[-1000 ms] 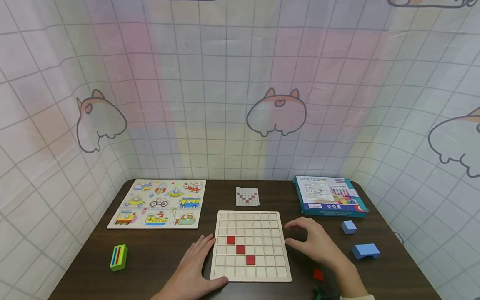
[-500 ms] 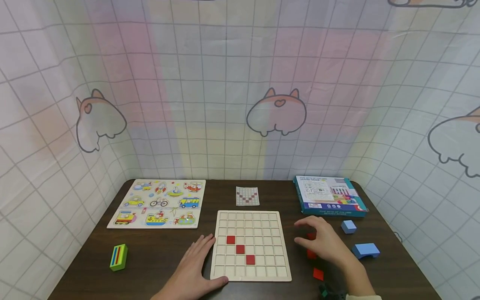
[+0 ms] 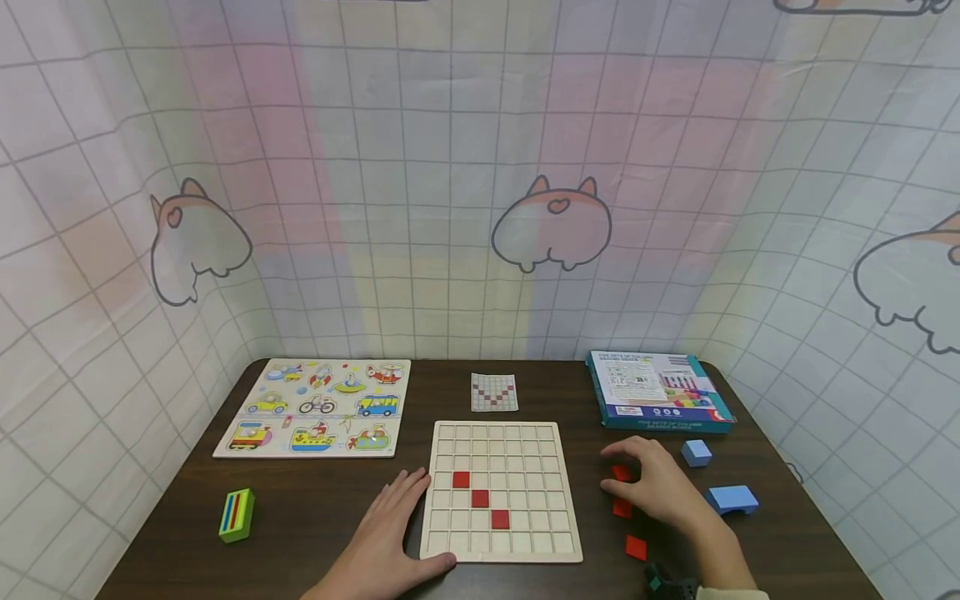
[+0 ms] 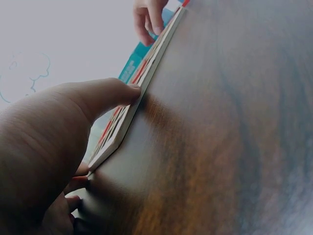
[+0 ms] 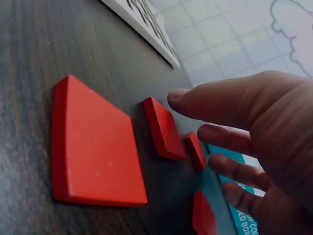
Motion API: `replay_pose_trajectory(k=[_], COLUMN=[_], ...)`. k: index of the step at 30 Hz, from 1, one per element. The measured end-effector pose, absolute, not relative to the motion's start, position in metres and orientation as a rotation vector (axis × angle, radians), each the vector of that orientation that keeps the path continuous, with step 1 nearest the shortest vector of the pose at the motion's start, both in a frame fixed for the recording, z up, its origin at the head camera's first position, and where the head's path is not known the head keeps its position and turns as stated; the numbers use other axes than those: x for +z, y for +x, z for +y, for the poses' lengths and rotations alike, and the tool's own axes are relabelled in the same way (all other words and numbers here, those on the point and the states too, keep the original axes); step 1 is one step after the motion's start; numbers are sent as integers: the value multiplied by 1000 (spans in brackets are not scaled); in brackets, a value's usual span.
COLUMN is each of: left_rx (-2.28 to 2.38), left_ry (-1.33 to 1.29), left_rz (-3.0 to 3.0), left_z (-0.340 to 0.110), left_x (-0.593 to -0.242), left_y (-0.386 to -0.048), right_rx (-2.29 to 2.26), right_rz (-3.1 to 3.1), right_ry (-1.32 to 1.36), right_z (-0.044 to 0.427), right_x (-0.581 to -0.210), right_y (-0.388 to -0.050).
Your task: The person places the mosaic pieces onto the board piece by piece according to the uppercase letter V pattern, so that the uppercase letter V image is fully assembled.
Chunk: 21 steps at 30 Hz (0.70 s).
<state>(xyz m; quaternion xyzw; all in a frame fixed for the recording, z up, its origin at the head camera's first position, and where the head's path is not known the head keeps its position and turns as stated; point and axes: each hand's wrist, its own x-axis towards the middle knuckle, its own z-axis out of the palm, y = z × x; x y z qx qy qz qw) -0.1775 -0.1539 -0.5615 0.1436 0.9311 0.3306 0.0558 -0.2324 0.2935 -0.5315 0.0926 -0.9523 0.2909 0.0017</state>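
A pale wooden grid board (image 3: 525, 467) lies mid-table, with three red square tiles (image 3: 480, 498) set in a diagonal in its cells. My left hand (image 3: 378, 533) rests at the board's near left corner, fingers straight along the left edge and thumb on the near edge. To the right of the board, my right hand (image 3: 663, 487) hovers over several loose red tiles (image 3: 636, 547), its fingers and thumb apart with nothing between them. The right wrist view shows a large near tile (image 5: 100, 147) and smaller ones beyond, one close below the thumb (image 5: 205, 100).
Behind the board lies a small pattern card (image 3: 494, 392). A vehicle picture board (image 3: 318, 408) and a green striped block (image 3: 237, 515) are at left. At right are a flat teal box (image 3: 660, 392), a blue cube (image 3: 697, 453) and a blue arch block (image 3: 732, 499).
My right hand has moved right, away from the board's edge, to over the loose red tiles, bringing more of them into sight. The left hand has stayed in place.
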Motion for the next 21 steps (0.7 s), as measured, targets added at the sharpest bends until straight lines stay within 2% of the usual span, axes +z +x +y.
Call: replay_pose_trajectory(k=[21], left_rx=[1002], left_ry=[448], left_rz=[2832], left_z=[-154], left_x=[-562], left_y=[-177], right_rx=[888], right_rz=[-3039], right_ry=[247], right_z=[305], right_x=[-532], right_y=[-230])
